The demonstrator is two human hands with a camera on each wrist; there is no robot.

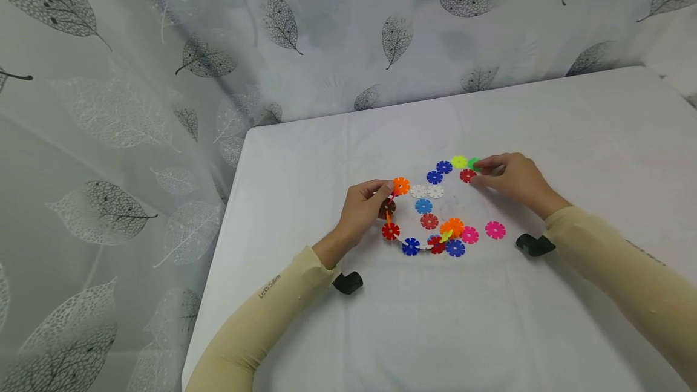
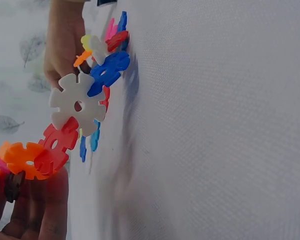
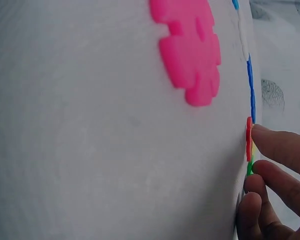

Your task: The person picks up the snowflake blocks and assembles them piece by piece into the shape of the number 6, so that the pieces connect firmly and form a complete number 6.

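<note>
My left hand holds one end of a chain of slotted, flower-shaped plastic discs. Near its fingers are an orange disc and a brown disc; red, white and blue discs follow along the chain. The far part of the chain curves over the cloth to an orange disc. My right hand reaches down at loose discs, its thumb at a red disc and its fingertips by a green disc. In the right wrist view, thumb and index finger are apart, touching the discs' edges.
Loose discs lie between the hands: blue, yellow, white, light blue and red. A pink disc lies nearer on the white tablecloth. Leaf-patterned curtains hang behind the table.
</note>
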